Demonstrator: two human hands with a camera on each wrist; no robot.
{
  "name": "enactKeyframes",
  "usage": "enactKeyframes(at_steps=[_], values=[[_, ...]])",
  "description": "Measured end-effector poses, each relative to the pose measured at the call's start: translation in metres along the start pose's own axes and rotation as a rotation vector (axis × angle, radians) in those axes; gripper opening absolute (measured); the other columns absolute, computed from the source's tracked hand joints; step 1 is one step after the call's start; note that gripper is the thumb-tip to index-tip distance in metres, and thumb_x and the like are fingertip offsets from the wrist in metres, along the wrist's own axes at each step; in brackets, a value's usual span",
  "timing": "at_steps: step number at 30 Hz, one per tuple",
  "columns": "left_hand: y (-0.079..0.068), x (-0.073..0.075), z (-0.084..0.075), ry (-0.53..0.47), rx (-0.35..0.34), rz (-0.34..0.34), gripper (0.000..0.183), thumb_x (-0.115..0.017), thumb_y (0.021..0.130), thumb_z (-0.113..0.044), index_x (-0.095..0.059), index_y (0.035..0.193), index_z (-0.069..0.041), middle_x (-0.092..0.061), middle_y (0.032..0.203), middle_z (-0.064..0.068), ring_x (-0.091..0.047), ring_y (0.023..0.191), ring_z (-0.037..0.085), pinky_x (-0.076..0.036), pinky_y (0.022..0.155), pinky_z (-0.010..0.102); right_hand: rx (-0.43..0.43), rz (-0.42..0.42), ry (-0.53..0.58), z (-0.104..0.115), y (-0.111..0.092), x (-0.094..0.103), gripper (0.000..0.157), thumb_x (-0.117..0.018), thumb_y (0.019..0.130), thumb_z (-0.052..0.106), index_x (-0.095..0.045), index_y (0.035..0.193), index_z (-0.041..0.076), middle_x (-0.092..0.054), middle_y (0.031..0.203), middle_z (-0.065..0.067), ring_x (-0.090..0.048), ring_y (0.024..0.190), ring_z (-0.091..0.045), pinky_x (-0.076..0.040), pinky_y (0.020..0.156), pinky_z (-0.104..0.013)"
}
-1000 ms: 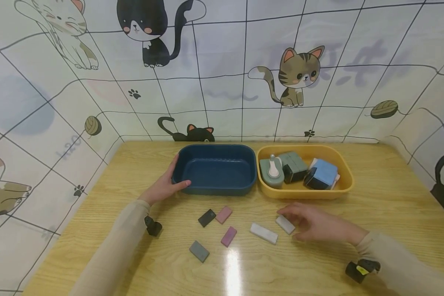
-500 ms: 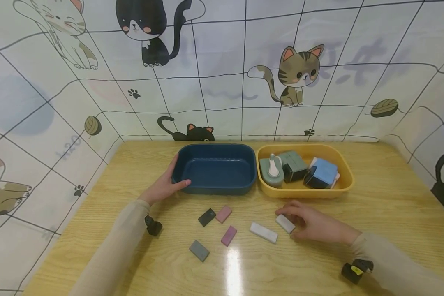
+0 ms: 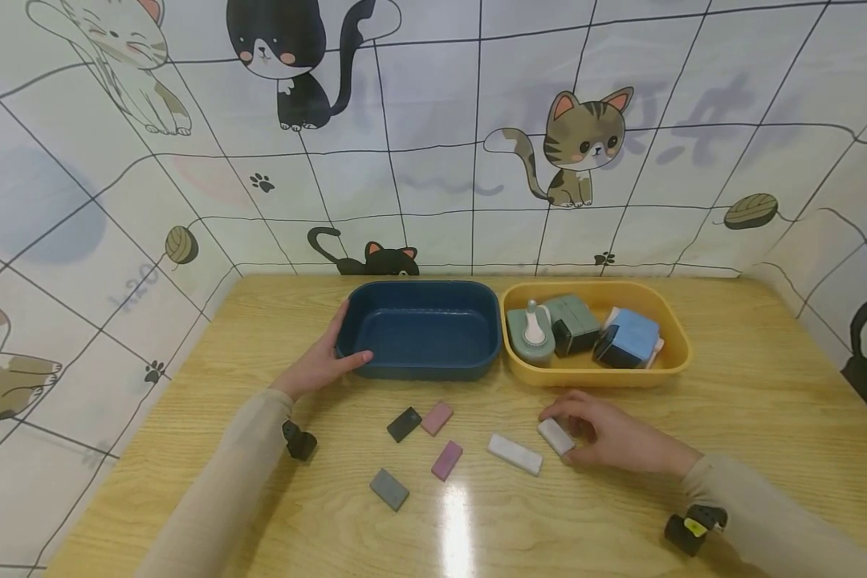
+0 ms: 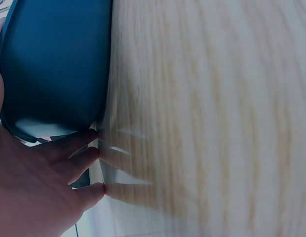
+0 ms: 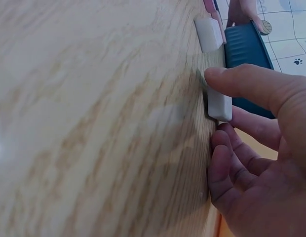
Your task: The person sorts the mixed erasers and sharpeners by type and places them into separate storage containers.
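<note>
In the head view my right hand (image 3: 610, 433) pinches a short white rectangular block (image 3: 556, 437) between thumb and fingers. The right wrist view shows the thumb on one face of this block (image 5: 220, 104), which stays at the tabletop. Left of it lies a longer white block (image 3: 515, 454). My left hand (image 3: 321, 361) rests against the left end of an empty dark blue bin (image 3: 419, 373), thumb at the near corner. In the left wrist view its spread fingers (image 4: 79, 165) lie fairly straight, tips at the wood beside the bin.
A yellow bin (image 3: 600, 377) beside the blue one holds a green item with a white lever-like part (image 3: 533, 333), a green block-shaped item (image 3: 574, 321) and a blue one (image 3: 632, 337). Black (image 3: 405, 425), pink (image 3: 437, 419), purplish (image 3: 447, 461) and grey (image 3: 388, 490) small blocks lie on the wooden table (image 3: 296, 514).
My right hand has shifted slightly left, and its thumb has closed onto the short white block. My left hand and both bins have stayed put.
</note>
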State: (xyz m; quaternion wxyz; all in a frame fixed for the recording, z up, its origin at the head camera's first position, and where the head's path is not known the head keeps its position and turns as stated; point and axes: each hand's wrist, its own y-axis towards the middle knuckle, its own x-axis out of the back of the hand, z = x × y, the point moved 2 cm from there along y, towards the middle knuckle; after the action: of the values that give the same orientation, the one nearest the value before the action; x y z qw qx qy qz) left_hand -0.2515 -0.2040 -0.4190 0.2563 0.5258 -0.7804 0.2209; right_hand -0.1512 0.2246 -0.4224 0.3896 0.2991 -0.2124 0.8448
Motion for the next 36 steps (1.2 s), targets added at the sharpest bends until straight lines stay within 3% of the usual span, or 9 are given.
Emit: enactKeyframes(at_steps=[18, 27, 36], values=[[0.0, -0.001, 0.0, -0.027, -0.016, 0.008, 0.1, -0.066, 0.092, -0.038, 0.01, 0.155, -0.023, 0.008, 0.161, 0.009, 0.0, 0.145, 0.035, -0.011, 0.111, 0.059, 0.007, -0.022, 0.009, 0.001, 0.004, 0.0, 0.047, -0.079, 0.08, 0.021, -0.061, 0.124, 0.018, -0.051, 0.107, 0.001, -0.049, 0.089, -0.019, -0.044, 0.072, -0.027], [0.0, 0.0, -0.002, -0.02, -0.006, 0.008, 0.1, -0.066, 0.091, -0.039, 0.009, 0.155, -0.023, 0.007, 0.161, 0.009, 0.0, 0.145, 0.035, -0.011, 0.111, 0.058, 0.06, -0.097, 0.01, 0.01, 0.011, 0.005, 0.051, -0.079, 0.079, 0.009, -0.062, 0.127, 0.01, -0.053, 0.107, 0.001, -0.05, 0.09, -0.017, -0.047, 0.073, -0.027], [-0.001, 0.0, -0.001, -0.008, 0.002, 0.008, 0.101, -0.066, 0.091, -0.04, 0.01, 0.155, -0.024, 0.007, 0.161, 0.01, -0.001, 0.144, 0.036, -0.012, 0.111, 0.058, 0.071, -0.104, 0.066, 0.014, 0.012, 0.005, 0.051, -0.079, 0.079, 0.009, -0.061, 0.127, 0.007, -0.053, 0.111, -0.003, -0.053, 0.092, -0.018, -0.05, 0.075, -0.028]])
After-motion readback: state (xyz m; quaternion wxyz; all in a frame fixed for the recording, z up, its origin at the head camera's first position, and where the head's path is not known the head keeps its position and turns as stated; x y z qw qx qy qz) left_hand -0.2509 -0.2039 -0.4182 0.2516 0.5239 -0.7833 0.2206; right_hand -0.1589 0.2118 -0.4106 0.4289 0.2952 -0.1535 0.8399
